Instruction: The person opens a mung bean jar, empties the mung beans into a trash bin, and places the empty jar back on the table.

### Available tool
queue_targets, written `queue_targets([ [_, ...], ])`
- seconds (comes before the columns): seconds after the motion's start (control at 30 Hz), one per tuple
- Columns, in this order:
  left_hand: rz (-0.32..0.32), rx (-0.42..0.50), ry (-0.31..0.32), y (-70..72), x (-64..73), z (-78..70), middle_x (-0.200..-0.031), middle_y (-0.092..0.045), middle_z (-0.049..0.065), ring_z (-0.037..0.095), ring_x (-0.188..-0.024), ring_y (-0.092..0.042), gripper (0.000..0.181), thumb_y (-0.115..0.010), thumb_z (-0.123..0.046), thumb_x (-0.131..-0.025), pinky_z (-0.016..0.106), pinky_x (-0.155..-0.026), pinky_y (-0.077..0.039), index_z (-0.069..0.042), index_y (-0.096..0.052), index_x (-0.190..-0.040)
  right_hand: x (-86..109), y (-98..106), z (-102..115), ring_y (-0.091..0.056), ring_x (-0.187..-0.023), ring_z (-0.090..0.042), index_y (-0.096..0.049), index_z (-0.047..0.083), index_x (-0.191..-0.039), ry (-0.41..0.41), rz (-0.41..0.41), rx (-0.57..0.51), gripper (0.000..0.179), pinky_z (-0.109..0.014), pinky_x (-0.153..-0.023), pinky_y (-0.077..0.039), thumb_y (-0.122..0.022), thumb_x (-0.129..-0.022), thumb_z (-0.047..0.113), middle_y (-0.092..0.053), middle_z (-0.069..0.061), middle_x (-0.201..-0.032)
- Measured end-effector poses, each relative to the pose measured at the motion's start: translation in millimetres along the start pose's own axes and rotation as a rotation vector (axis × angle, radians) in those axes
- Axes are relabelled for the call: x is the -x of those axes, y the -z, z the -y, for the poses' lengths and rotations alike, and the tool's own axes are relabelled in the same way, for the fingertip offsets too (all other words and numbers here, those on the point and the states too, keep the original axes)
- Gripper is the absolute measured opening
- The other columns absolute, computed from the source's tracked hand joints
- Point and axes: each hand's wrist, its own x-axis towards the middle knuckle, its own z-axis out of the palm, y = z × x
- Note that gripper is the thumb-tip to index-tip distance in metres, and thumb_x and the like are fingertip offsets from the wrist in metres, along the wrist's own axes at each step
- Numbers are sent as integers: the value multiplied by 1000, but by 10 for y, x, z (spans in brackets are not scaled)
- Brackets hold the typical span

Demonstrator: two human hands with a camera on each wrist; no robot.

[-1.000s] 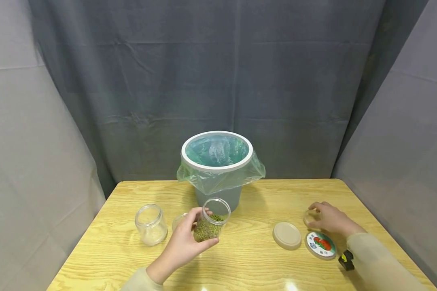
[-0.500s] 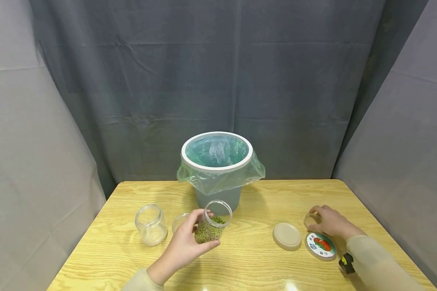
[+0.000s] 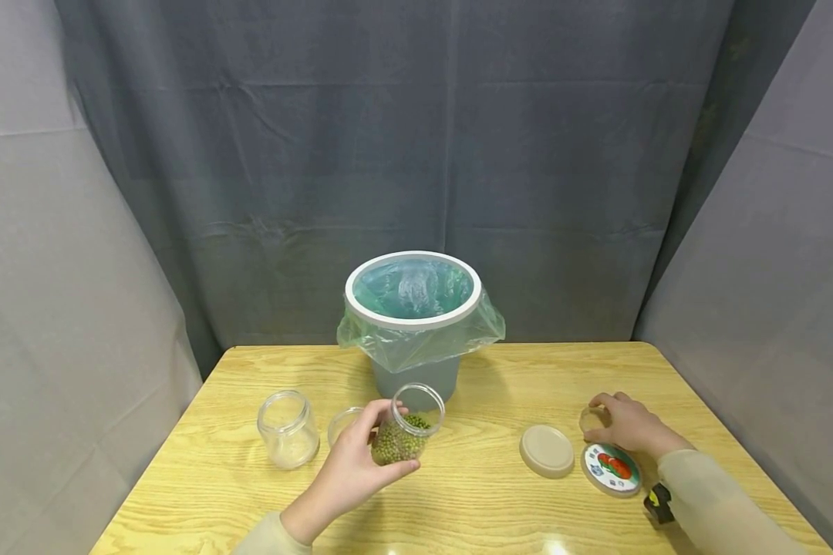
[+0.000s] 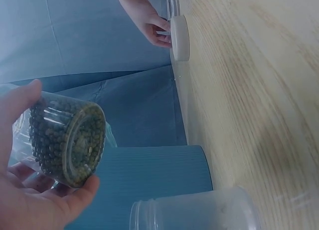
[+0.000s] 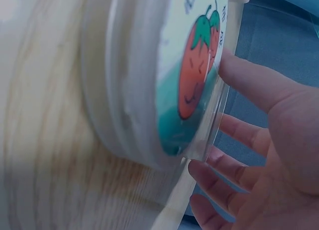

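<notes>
My left hand (image 3: 350,470) holds a clear jar (image 3: 418,397) partly filled with green beans (image 4: 54,140). It tilts away from me, its mouth uncovered and facing the bin. Thumb and fingers wrap its sides, and the base shows in the left wrist view. Over at the right, my right hand (image 3: 632,425) spans a clear round lid (image 3: 586,420) low on the table, thumb on the near side and fingertips on the far side. A lid with a tomato picture (image 3: 611,469) lies just in front of that hand and covers part of the clear one in the right wrist view.
A grey bin (image 3: 419,378) with a white rim and green plastic liner stands at the back middle. A second clear jar (image 3: 288,439) without a lid is at left, with another clear disc (image 3: 340,420) beside it. A beige lid (image 3: 547,450) lies left of the tomato lid.
My right hand has shifted slightly right along the table, and its fingers sit a little differently at the clear lid. The left hand and jar have drifted a touch toward me and right.
</notes>
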Motion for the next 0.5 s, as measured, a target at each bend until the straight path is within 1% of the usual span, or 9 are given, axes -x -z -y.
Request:
queue_targets([
  [0.13, 3, -6, -10, 14, 0, 1, -128, -66, -9, 17, -114, -61, 73, -92, -25, -77, 29, -86, -51, -24, -52, -137, 12, 6, 26, -60, -101, -46, -56, -2, -135, -16, -9, 19, 75, -65, -80, -50, -82, -85, 48, -58, -27, -116],
  [0.23, -2, -12, -16, 38, -7, -1, -126, -67, -9, 17, -113, -61, 73, -93, -26, -77, 29, -86, -52, -27, -52, -137, 30, 18, 60, -57, -104, -48, -55, -1, -137, -24, -35, 32, 74, -67, -80, -47, -77, -89, 51, -58, -28, -119],
  [0.33, -15, -28, -23, 78, -28, -16, -123, -66, -8, 16, -112, -62, 73, -94, -26, -75, 29, -85, -53, -28, -53, -136, 46, 31, 103, -54, -108, -50, -56, -1, -138, -13, -74, 37, 69, -68, -80, -46, -73, -93, 49, -57, -29, -122],
  [0.5, -39, -56, -13, 167, -72, -65, -121, -66, -9, 15, -111, -63, 72, -95, -26, -74, 28, -85, -53, -26, -56, -135, 67, 81, 200, -53, -111, -52, -58, 1, -137, 17, -136, 41, 66, -70, -81, -44, -71, -94, 50, -57, -30, -126],
])
